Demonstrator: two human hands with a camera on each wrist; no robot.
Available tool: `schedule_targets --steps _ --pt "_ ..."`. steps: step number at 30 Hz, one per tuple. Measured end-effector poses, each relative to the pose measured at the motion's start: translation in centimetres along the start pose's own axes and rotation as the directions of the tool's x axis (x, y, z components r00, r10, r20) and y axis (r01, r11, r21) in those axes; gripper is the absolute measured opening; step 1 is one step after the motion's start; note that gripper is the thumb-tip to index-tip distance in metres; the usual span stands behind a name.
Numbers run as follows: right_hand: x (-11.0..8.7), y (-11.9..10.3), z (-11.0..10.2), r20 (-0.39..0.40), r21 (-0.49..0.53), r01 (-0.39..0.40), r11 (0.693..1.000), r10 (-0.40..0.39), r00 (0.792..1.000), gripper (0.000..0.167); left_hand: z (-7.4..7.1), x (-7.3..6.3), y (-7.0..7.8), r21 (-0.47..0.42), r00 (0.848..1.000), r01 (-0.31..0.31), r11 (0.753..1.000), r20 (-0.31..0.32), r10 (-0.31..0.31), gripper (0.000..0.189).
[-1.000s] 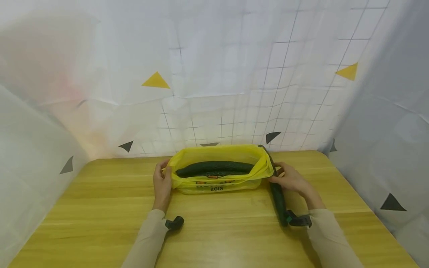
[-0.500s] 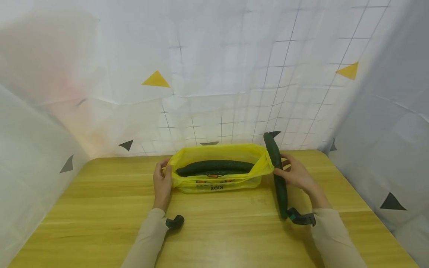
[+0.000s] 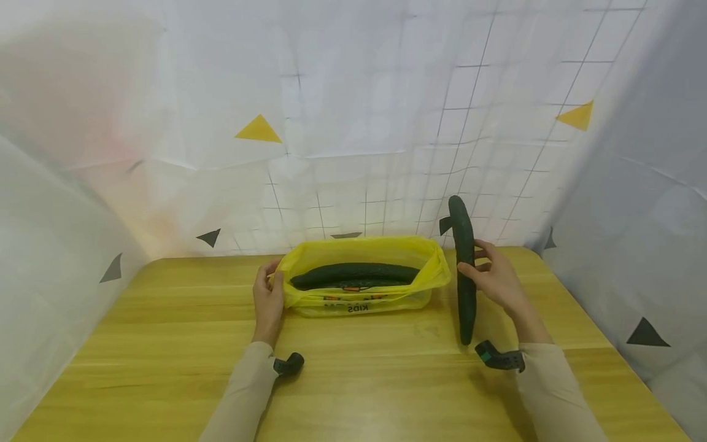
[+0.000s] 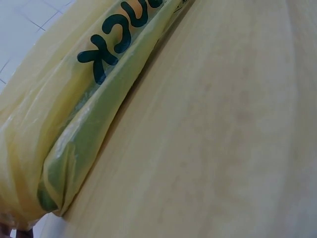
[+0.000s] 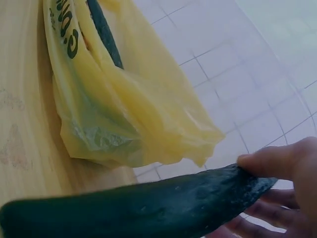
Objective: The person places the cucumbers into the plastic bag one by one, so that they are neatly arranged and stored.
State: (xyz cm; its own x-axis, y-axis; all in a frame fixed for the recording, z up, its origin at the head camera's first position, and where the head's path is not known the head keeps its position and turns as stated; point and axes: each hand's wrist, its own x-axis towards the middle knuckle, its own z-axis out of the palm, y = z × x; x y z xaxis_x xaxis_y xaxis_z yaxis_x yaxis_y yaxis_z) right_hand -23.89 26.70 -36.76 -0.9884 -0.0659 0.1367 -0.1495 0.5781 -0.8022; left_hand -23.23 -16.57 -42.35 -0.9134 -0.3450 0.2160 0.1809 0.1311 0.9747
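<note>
A yellow plastic bag [image 3: 359, 307] with dark print lies on the table, its mouth spread towards the head camera. Inside it a dark green cucumber [image 3: 353, 273] stretches from side to side. At the bag's left end my left hand [image 3: 269, 304] pinches the rim between thumb and fingers; the left wrist view shows only a sliver of that hand. My right hand [image 3: 497, 279] holds another cucumber [image 3: 466, 264], thumb on the near side and fingers behind. It stands nearly upright, just right of the bag and apart from it. In the right wrist view this cucumber [image 5: 148, 206] crosses the bottom.
The wooden table [image 3: 375, 380] ends at the back against a white sheet [image 3: 353, 123] with grid lines and coloured triangles. More white sheeting hangs at both sides. A small black camera mount sits on each wrist [image 3: 288, 366].
My right hand has let go of the bag's right rim and moved right and up, lifting the cucumber clear of the bag. The left hand has stayed in place.
</note>
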Motion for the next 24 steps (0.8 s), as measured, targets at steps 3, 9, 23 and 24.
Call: schedule_targets --steps 3,9,23,24 --pt "-0.2 -0.4 -0.1 -0.062 0.027 0.009 1.0 -0.008 0.998 0.077 0.0 0.0 0.0 0.009 1.0 -0.007 1.0 -0.002 0.007 0.029" --pt "-0.3 -1.0 -0.2 -0.131 0.085 0.043 0.995 -0.031 0.991 0.077 0.0 -0.1 0.0 0.025 1.0 -0.023 0.999 -0.004 0.023 0.029" --pt "-0.4 -2.2 0.1 -0.277 0.247 0.19 0.95 -0.119 0.954 0.069 0.1 0.0 -0.2 0.032 1.0 -0.031 0.999 -0.005 0.031 0.029" --pt "-0.4 -2.3 0.2 -0.284 0.261 0.21 0.942 -0.133 0.95 0.068 0.0 0.0 -0.2 0.034 0.999 -0.033 0.999 -0.006 0.033 0.029"
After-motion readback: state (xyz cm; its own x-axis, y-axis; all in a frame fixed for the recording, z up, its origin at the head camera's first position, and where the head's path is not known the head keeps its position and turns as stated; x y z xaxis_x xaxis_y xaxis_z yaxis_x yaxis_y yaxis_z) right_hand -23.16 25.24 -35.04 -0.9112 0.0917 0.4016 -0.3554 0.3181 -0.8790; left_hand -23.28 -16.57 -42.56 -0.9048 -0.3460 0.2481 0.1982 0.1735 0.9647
